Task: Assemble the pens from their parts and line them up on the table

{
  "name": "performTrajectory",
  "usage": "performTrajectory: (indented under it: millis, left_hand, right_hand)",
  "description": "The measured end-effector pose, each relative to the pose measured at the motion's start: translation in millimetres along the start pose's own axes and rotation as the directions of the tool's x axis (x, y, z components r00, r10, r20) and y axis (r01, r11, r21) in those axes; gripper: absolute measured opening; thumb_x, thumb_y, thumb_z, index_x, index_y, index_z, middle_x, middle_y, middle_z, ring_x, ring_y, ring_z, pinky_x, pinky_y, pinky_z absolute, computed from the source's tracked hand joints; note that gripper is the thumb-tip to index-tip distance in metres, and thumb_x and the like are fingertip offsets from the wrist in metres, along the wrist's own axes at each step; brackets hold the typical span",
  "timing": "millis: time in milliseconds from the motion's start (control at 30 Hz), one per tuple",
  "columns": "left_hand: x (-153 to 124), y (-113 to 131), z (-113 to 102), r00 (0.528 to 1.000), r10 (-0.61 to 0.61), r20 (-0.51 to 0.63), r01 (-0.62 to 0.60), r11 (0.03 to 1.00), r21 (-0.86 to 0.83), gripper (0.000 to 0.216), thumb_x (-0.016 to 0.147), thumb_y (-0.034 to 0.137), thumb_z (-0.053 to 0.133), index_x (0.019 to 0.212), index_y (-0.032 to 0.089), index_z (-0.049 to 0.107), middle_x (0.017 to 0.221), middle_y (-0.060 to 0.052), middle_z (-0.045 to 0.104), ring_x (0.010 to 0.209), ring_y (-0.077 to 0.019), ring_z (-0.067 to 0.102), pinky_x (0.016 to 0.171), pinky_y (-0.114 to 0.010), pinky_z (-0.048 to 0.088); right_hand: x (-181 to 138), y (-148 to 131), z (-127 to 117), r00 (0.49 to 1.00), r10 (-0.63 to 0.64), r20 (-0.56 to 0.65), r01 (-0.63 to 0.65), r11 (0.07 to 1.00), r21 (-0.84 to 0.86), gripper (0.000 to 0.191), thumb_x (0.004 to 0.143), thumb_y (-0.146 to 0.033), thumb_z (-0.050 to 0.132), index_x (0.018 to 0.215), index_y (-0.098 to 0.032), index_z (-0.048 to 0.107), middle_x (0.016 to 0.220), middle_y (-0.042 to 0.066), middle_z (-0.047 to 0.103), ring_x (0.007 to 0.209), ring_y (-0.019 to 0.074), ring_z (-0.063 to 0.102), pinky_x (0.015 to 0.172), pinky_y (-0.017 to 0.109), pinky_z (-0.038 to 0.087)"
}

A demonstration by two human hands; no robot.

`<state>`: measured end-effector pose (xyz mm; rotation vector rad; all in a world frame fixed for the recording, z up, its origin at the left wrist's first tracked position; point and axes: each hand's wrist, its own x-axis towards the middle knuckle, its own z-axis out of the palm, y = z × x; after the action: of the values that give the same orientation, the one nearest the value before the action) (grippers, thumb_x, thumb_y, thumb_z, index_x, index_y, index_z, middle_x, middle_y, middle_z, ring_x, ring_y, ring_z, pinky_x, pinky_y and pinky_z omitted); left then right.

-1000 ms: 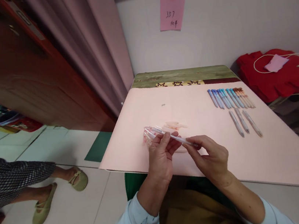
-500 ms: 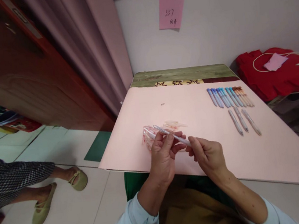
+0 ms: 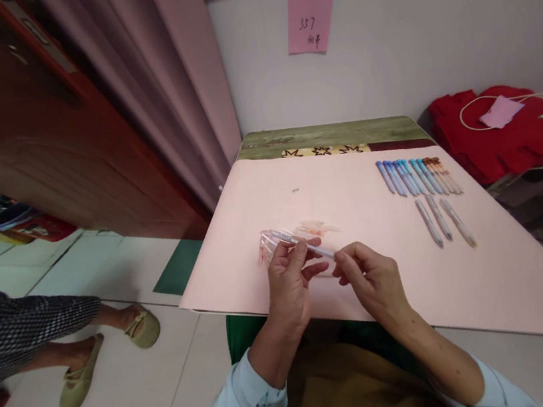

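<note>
A slim, pale pen [image 3: 319,249] slants between my two hands above the near side of the table. My left hand [image 3: 288,285] is closed around its upper-left part, thumb pressed on the barrel. The thumb and fingers of my right hand [image 3: 371,277] pinch its lower-right end. Behind my left hand lies a bunch of clear and pinkish pen parts [image 3: 264,248], partly hidden by the hand. A smaller pile of pale and orange pen parts [image 3: 314,228] sits just beyond the pen.
At the right of the pink-covered table [image 3: 235,235] lies a row of blue to brown pens [image 3: 412,177], with three pale pens [image 3: 436,221] below it. Red cloth [image 3: 510,143] is beyond the right edge. Another person's feet [image 3: 140,326] stand on the floor at left.
Both hands and the pen have shifted slightly left. The right hand still pinches the pen's lower end, and the left fingers have loosened a little.
</note>
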<state>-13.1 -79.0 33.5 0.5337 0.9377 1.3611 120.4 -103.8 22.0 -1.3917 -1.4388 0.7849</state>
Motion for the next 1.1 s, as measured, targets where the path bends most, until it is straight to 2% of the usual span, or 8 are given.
performTrajectory:
  millis: [200, 367, 467, 633, 800, 900, 1000, 1100]
  left_hand:
    - [2, -4, -4, 0.999, -0.027, -0.039, 0.027, 1.000, 0.006, 0.032, 0.074, 0.036, 0.077, 0.093, 0.015, 0.061, 0.090, -0.007, 0.073, 0.080, -0.0161, 0.069, 0.064, -0.025, 0.056]
    - [4, -5, -8, 0.999, 0.000, -0.040, 0.000, 1.000, 0.018, 0.031, 0.072, 0.034, 0.078, 0.088, 0.014, 0.061, 0.087, -0.007, 0.073, 0.073, -0.0146, 0.068, 0.067, -0.025, 0.054]
    - [5, -6, -9, 1.000, 0.022, 0.004, -0.022, 0.999, 0.048, 0.027, 0.074, 0.033, 0.077, 0.088, 0.014, 0.062, 0.085, -0.006, 0.073, 0.077, -0.0151, 0.068, 0.077, -0.029, 0.053]
    - [8, -8, -13, 0.997, 0.050, 0.064, -0.057, 0.992, 0.110, 0.020, 0.079, 0.032, 0.072, 0.086, 0.015, 0.063, 0.081, -0.005, 0.072, 0.079, -0.0138, 0.065, 0.079, -0.027, 0.048]
    - [7, -7, -14, 0.993, 0.040, 0.107, -0.052, 0.992, 0.113, 0.021, 0.079, 0.032, 0.072, 0.085, 0.015, 0.062, 0.079, -0.005, 0.071, 0.076, -0.0144, 0.063, 0.073, -0.027, 0.047]
    - [6, -8, -12, 0.996, 0.033, 0.079, -0.041, 0.993, 0.109, 0.023, 0.077, 0.033, 0.073, 0.083, 0.015, 0.061, 0.077, -0.005, 0.071, 0.073, -0.0149, 0.063, 0.071, -0.028, 0.048]
    - [8, -9, -9, 0.999, 0.039, -0.002, -0.038, 0.993, 0.114, 0.025, 0.075, 0.032, 0.075, 0.082, 0.015, 0.059, 0.078, -0.005, 0.072, 0.074, -0.0148, 0.065, 0.075, -0.029, 0.048]
    - [12, -11, -6, 0.999, 0.035, -0.025, -0.033, 0.994, 0.104, 0.026, 0.073, 0.030, 0.077, 0.082, 0.015, 0.059, 0.080, -0.005, 0.073, 0.078, -0.0160, 0.067, 0.079, -0.030, 0.049]
  right_hand:
    - [2, 5, -1, 0.995, 0.055, 0.078, -0.052, 0.998, -0.038, 0.043, 0.096, -0.049, 0.047, 0.069, -0.019, 0.062, 0.056, -0.001, 0.063, 0.046, 0.0101, 0.058, 0.051, 0.020, 0.046]
    - [1, 9, 5, 0.998, -0.067, 0.010, 0.067, 0.993, -0.098, 0.026, 0.084, -0.045, 0.067, 0.092, -0.020, 0.067, 0.072, 0.000, 0.070, 0.057, 0.0119, 0.061, 0.057, 0.022, 0.050]
    - [-1, 9, 7, 0.995, -0.090, -0.036, 0.084, 0.988, -0.133, 0.022, 0.086, -0.042, 0.066, 0.084, -0.021, 0.067, 0.070, 0.000, 0.069, 0.056, 0.0110, 0.059, 0.056, 0.022, 0.048]
    - [-1, 5, 4, 0.979, 0.140, 0.147, -0.161, 0.977, 0.143, 0.029, 0.086, -0.046, 0.063, 0.081, -0.018, 0.066, 0.057, -0.002, 0.058, 0.048, 0.0099, 0.053, 0.047, 0.021, 0.044]
    - [3, 3, 3, 0.854, 0.306, 0.421, -0.481, 0.776, 0.409, 0.037, 0.082, -0.052, 0.066, 0.078, -0.015, 0.065, 0.053, -0.005, 0.052, 0.039, 0.0059, 0.044, 0.039, 0.019, 0.035]
    - [4, 6, 5, 0.811, 0.333, 0.481, -0.550, 0.713, 0.434, 0.040, 0.080, -0.054, 0.067, 0.081, -0.014, 0.066, 0.053, -0.004, 0.054, 0.037, 0.0055, 0.042, 0.039, 0.019, 0.034]
    - [3, 10, 7, 0.899, 0.279, 0.337, -0.388, 0.865, 0.319, 0.039, 0.080, -0.053, 0.067, 0.087, -0.015, 0.068, 0.058, -0.001, 0.060, 0.045, 0.0098, 0.052, 0.045, 0.021, 0.040]
    - [1, 13, 5, 0.993, 0.081, 0.086, -0.082, 0.997, 0.001, 0.028, 0.083, -0.045, 0.067, 0.092, -0.019, 0.071, 0.066, 0.002, 0.068, 0.056, 0.0131, 0.060, 0.055, 0.023, 0.043]
